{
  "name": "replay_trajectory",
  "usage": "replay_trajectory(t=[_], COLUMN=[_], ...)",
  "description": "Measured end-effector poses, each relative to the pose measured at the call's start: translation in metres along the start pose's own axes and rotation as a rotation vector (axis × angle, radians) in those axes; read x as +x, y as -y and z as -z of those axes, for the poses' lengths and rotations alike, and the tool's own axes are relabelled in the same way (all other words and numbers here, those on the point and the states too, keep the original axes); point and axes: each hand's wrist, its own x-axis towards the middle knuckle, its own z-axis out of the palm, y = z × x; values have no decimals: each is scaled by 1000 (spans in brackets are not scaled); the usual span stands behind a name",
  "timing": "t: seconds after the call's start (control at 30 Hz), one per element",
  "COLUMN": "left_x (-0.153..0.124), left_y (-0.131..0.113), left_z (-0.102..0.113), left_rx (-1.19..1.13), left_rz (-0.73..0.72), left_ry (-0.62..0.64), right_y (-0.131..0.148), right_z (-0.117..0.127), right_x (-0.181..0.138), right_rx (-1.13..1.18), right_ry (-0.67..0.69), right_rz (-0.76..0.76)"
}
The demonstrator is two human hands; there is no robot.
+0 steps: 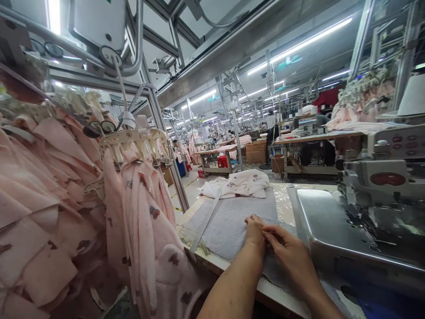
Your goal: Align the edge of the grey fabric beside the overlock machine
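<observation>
My left hand [254,229] rests on a grey fabric mat [229,221] on the worktable, fingers curled down against it. My right hand [292,254] lies right beside it, touching it, with fingers bent toward the left hand's knuckles. Whether either hand pinches anything is hidden. A folded white garment [239,184] with small brown prints lies at the mat's far end. A pale strip [207,217] runs diagonally across the mat's left side. A sewing machine [381,186] stands just right of my hands, its metal bed [325,221] next to my right hand.
Pink printed garments [142,212] hang from an overhead conveyor clamp [136,137] at the left, close to the table edge. More pink pieces [43,199] fill the far left. Other sewing tables [308,139], cardboard boxes [255,153] and distant people stand beyond.
</observation>
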Motion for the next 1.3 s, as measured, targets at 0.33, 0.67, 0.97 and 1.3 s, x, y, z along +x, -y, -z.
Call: replay_trajectory(t=[0.33,0.67,0.97,1.3], left_x=[-2,1,1,-2], left_y=[4,5,4,7], left_z=[2,0,-6,0], left_rx=[-79,-102,-77,-104], left_rz=[-45,-21,-29,-33], left_ry=[11,14,5,14], right_y=[-17,-31,-22,-28], right_z=[-3,-3,-4,-2], right_x=[-8,-5,-11,-10], right_rx=[80,-131,-152,-217], right_ry=[-66,-20,-19,-65], right_rz=[188,298,392,411])
